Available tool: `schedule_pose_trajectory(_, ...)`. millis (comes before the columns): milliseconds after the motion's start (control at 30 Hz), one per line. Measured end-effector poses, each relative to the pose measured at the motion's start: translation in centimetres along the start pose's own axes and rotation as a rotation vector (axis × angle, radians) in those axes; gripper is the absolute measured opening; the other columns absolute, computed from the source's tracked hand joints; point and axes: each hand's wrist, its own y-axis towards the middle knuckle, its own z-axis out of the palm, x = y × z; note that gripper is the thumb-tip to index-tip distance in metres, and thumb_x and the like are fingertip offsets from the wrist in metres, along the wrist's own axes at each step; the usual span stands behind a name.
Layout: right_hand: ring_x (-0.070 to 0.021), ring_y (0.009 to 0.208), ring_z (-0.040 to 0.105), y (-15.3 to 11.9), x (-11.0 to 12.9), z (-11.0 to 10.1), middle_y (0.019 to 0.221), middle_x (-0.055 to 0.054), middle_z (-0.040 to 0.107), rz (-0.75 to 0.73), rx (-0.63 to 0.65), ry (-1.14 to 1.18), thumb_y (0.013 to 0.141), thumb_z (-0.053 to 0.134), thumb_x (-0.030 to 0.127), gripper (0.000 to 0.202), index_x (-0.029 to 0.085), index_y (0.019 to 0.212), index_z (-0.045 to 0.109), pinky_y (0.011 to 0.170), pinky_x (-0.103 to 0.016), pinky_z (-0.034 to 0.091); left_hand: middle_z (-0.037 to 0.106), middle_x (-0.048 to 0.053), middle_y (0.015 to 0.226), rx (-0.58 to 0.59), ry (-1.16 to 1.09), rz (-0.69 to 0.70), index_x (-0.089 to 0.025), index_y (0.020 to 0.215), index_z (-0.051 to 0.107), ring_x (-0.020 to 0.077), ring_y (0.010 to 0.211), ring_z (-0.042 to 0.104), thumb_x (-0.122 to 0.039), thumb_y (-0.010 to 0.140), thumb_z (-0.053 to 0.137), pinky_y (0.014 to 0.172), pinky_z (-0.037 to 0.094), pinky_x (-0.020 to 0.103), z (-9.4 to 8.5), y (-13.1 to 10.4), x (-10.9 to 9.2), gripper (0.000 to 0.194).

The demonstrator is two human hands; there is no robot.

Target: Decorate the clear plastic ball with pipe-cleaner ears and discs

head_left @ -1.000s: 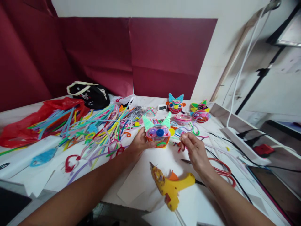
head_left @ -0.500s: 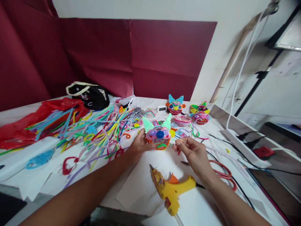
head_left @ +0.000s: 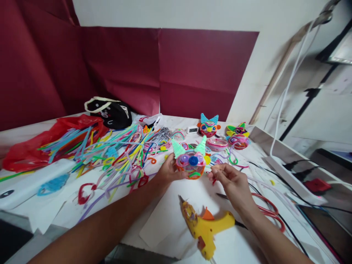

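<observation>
My left hand is closed on the left side of a pipe-cleaner animal face, holding it upright above the white sheet. The face has mint-green pointed ears, purple eyes, a dark blue nose and an orange lower rim with a green piece. Just right of it, my right hand pinches a small red piece of pipe cleaner, mostly covered by the fingers. A yellow glue gun lies below the hands, its nozzle pointing up and left. Red-handled scissors lie partly behind my right forearm.
Loose pipe cleaners cover the left of the table beside a red plastic bag. Finished faces stand at the back. A white power strip with black cables lies right, near a dark tablet. A black bag sits back left.
The whole view has shifted, so everything appears slightly further right and lower. Both hands keep their holds, and the red piece shows a little more under my right fingers.
</observation>
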Motion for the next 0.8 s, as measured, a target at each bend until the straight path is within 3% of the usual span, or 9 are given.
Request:
schedule_pose_trajectory(133, -0.013, 0.056, 0.051, 0.0, -0.3, -0.5, 0.056, 0.001, 0.061, 0.002, -0.017, -0.094, 0.077, 0.071, 0.058, 0.04, 0.019, 0.07, 0.065, 0.06, -0.027, 0.039, 0.064, 0.007, 0.132, 0.011, 0.013, 0.014, -0.026, 0.12, 0.058, 0.0383, 0.131, 0.051, -0.021, 0.061, 0.087, 0.111, 0.037, 0.055, -0.3, 0.1, 0.4, 0.065)
schedule_pose_trajectory(267, -0.012, 0.055, 0.045, 0.0, -0.5, -0.9, 0.052, 0.001, 0.053, -0.041, -0.062, -0.23, 0.085, 0.06, 0.061, 0.053, 0.02, 0.053, 0.052, 0.058, -0.027, 0.035, 0.064, 0.007, 0.131, 0.034, 0.005, 0.022, -0.027, 0.116, 0.059, 0.0363, 0.129, 0.053, -0.018, 0.061, 0.088, 0.111, 0.038, 0.053, -0.7, 0.3, 0.7, 0.063)
schedule_pose_trajectory(500, -0.0157, 0.061, 0.057, 0.1, -0.7, -0.7, 0.066, -0.002, 0.066, -0.041, 0.008, -0.155, 0.075, 0.074, 0.057, 0.039, 0.02, 0.078, 0.066, 0.063, -0.029, 0.045, 0.06, 0.012, 0.134, 0.077, -0.007, 0.037, -0.022, 0.126, 0.051, 0.0325, 0.125, 0.056, -0.017, 0.064, 0.086, 0.105, 0.044, 0.047, -0.5, 0.1, 0.6, 0.071)
schedule_pose_trajectory(700, -0.0126, 0.049, 0.046, 0.1, -0.4, -0.9, 0.049, 0.001, 0.052, -0.047, -0.023, -0.375, 0.082, 0.061, 0.062, 0.048, 0.021, 0.059, 0.056, 0.051, -0.027, 0.036, 0.059, 0.013, 0.134, 0.044, 0.004, 0.027, -0.019, 0.119, 0.052, 0.0322, 0.127, 0.054, -0.018, 0.062, 0.088, 0.106, 0.042, 0.045, -0.6, 0.2, 0.6, 0.067)
schedule_pose_trajectory(800, -0.0133, 0.05, 0.047, 0.3, -0.9, -1.3, 0.057, 0.0, 0.056, -0.08, 0.034, -0.468, 0.085, 0.057, 0.059, 0.044, 0.021, 0.063, 0.058, 0.051, -0.028, 0.036, 0.059, 0.012, 0.134, 0.045, 0.008, 0.035, -0.02, 0.119, 0.052, 0.0319, 0.127, 0.054, -0.019, 0.063, 0.088, 0.106, 0.042, 0.045, -0.5, 0.3, 0.7, 0.067)
